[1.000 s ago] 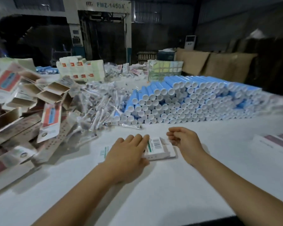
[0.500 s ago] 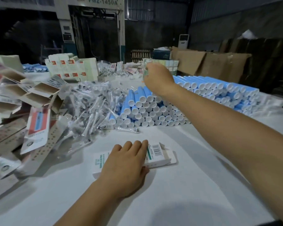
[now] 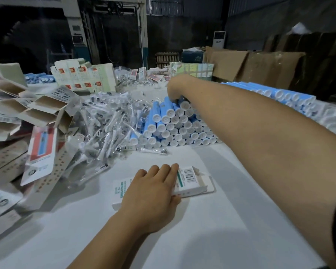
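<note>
A flat white box [image 3: 192,181] with a barcode and green lettering lies on the white table [image 3: 211,230]. My left hand [image 3: 153,193] rests on it with straight fingers. A long stack of blue tubes [image 3: 175,125] with white caps stands behind it. My right hand [image 3: 177,88] reaches out over the top of that stack, fingers curled down round a top blue tube [image 3: 182,103].
A heap of bagged white brush heads [image 3: 105,121] lies left of the tubes. Open cardboard cartons [image 3: 43,109] and flat printed boxes [image 3: 41,148] pile up at the left. More cartons [image 3: 83,76] stand at the back, brown cardboard [image 3: 256,66] at the right.
My right hand left the box, swung up over the tube stack and has now come down onto a top tube. My left hand stayed on the box.
</note>
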{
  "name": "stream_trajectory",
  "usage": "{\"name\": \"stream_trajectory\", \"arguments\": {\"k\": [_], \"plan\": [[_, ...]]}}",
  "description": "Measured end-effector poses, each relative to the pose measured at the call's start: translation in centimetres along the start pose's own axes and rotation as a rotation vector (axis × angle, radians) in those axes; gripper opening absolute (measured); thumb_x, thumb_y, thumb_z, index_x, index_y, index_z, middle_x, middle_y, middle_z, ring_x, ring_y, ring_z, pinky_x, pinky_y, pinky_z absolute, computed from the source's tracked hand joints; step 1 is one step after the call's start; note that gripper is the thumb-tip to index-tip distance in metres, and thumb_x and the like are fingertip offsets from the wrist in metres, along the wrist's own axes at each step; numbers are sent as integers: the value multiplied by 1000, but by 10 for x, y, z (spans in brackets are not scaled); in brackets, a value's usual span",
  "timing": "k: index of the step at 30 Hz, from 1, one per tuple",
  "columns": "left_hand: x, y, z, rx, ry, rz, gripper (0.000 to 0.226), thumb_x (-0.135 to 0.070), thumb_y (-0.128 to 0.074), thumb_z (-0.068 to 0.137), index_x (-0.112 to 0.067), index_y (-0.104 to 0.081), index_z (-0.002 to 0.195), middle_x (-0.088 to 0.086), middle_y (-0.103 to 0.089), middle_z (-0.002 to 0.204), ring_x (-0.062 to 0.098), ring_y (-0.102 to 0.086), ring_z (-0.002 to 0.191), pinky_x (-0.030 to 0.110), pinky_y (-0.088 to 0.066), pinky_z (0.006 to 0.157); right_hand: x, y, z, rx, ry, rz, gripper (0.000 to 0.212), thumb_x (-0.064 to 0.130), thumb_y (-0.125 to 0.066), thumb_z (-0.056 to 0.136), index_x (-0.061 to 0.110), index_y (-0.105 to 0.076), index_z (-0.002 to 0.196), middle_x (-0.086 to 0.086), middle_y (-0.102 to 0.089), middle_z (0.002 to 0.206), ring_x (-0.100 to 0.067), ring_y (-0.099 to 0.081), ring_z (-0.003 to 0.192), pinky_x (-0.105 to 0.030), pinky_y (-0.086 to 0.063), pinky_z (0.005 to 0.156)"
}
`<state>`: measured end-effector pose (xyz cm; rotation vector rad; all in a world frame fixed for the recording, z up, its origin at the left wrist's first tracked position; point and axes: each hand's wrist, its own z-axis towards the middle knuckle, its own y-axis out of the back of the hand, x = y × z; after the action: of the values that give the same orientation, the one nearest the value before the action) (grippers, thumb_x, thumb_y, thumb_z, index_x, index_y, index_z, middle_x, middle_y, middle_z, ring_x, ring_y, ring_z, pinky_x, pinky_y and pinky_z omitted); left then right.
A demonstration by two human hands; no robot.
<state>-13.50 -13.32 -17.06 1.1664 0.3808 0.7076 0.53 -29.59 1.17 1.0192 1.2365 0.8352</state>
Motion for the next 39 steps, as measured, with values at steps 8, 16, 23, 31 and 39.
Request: {"name": "stream_trajectory", "arguments": {"k": [8, 16, 23, 31, 39], "plan": [[1, 1, 0, -1, -12, 16, 73, -57, -33, 91, -23, -8, 150, -7, -34, 140, 19, -37, 119, 34, -30, 95, -20, -4, -41, -262, -55, 495, 19, 21, -58, 85, 3, -59, 88, 0, -58, 61, -17, -56, 54, -24, -40, 46], [-3, 6, -1, -36, 71, -2, 76, -56, -38, 88, -21, -12, 150, -8, -36, 139, 18, -38, 119, 33, -31, 94, -54, -97, -165, -427, 14, 1598, 105, 0, -60, 84, 46, 10, 146, -11, -70, 80, -24, -66, 51, -30, -50, 43], [-3, 16, -3, -47, 162, -8, 76, -56, -36, 86, -20, -18, 151, -5, -37, 142, 21, -38, 121, 35, -31, 93, -21, -165, -191, -490, -61, 1939, 106, -9, -59, 85, 42, 9, 148, -10, -70, 70, -25, -67, 56, -30, -52, 49], [1, 14, -4, -52, 189, 12, 76, -53, -44, 91, -19, -13, 152, -4, -36, 142, 21, -38, 121, 35, -30, 91, -19, -164, -192, -618, -370, 2218, 4, 16, -49, 98, 17, -48, 102, -10, -55, 78, -17, -59, 44, -27, -50, 43], [0, 11, -4, -77, 178, 11, 75, -52, -44, 91, -18, -15, 151, -3, -37, 140, 22, -39, 118, 35, -31, 90, -1, -177, -199, -525, -367, 1850, 26, 31, -57, 93, 27, -70, 70, 3, -52, 51, -7, -43, 37, -18, -30, 34]]}}
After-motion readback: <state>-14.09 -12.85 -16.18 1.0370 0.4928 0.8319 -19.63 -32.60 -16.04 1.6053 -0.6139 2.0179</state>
